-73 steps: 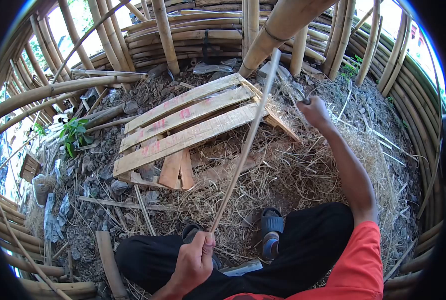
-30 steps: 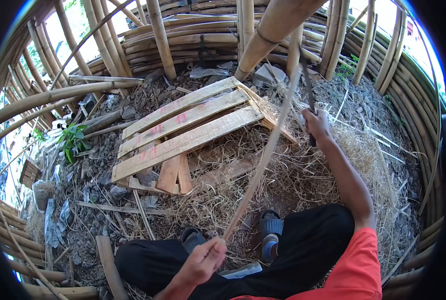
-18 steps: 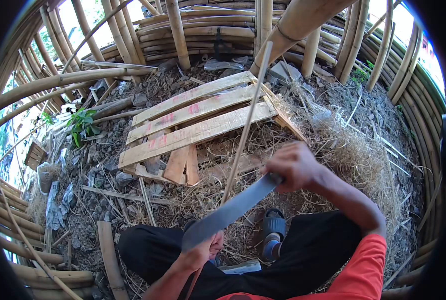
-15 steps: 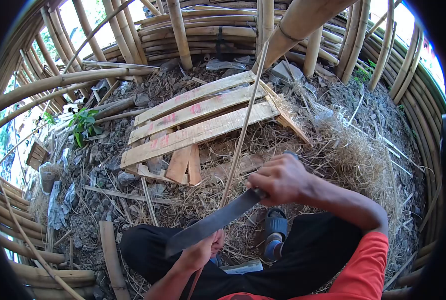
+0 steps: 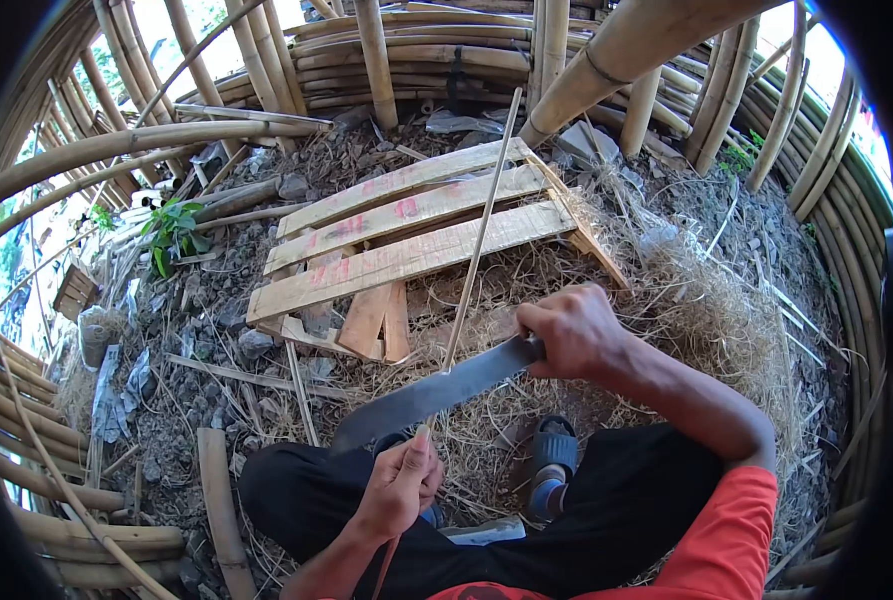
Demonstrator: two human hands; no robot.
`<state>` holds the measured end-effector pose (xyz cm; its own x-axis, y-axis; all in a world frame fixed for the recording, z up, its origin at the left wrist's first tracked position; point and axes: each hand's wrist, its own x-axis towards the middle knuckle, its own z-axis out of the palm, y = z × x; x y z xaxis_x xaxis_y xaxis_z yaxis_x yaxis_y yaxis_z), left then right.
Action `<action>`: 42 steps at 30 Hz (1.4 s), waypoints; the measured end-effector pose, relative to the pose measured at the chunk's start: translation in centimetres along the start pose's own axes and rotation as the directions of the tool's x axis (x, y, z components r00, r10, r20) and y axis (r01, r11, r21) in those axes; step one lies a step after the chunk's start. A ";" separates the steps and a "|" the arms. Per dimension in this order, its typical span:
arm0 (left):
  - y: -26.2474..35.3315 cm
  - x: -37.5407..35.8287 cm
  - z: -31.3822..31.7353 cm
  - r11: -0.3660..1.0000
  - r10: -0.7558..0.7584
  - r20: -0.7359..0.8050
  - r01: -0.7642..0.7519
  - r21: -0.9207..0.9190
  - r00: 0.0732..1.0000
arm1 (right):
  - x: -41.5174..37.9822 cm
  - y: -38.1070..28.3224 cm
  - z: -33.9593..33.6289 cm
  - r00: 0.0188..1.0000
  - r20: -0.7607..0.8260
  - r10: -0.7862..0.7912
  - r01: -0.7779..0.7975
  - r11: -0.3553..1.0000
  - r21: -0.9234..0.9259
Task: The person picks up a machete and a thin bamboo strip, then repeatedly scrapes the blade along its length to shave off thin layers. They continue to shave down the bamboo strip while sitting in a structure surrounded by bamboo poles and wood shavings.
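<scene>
My right hand is closed round the handle of a machete, whose broad dark blade points left and slightly toward me. The blade crosses a long thin bamboo strip, which slants up from my lap toward the wooden slats. My left hand grips the strip's lower part, just below the blade, with the thumb extended along it. A tail of the strip runs below that hand toward my body.
A slatted wooden pallet lies ahead on rubble and shavings. A thick bamboo pole slants overhead at the upper right. A cut bamboo piece lies left of my knee. Stacked bamboo lines the right side.
The machete blade has moved up the strip, away from my body. My left hand has risen a little, and its thumb now shows below the blade. The view has shifted slightly.
</scene>
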<state>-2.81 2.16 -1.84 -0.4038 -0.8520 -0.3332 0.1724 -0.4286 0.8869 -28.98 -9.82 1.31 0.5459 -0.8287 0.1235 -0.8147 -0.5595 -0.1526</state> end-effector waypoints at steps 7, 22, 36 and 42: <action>0.3 0.2 0.1 0.998 -0.037 0.002 0.037 -0.047 0.999 | -0.1 1.0 -0.4 0.998 -0.055 0.042 -0.042 0.999 0.001; -0.1 -0.4 0.8 0.993 -0.115 0.102 0.117 -0.012 0.988 | -0.8 12.9 -1.6 0.734 -0.337 0.590 -0.580 0.802 0.141; -1.3 0.4 -0.5 1.000 -0.020 -0.111 0.020 0.006 0.994 | -6.6 24.2 2.2 0.682 -0.261 0.684 -0.651 0.729 0.210; -0.8 0.7 0.4 0.998 -0.068 -0.079 0.068 -0.007 0.995 | -5.0 17.4 3.0 0.670 -0.301 0.678 -0.456 0.696 0.554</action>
<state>-3.62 2.03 -2.62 -0.3424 -0.8419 -0.4170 0.1513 -0.4875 0.8599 -45.33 -15.52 -4.86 -0.2454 -0.9298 0.2744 -0.7077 -0.0216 -0.7062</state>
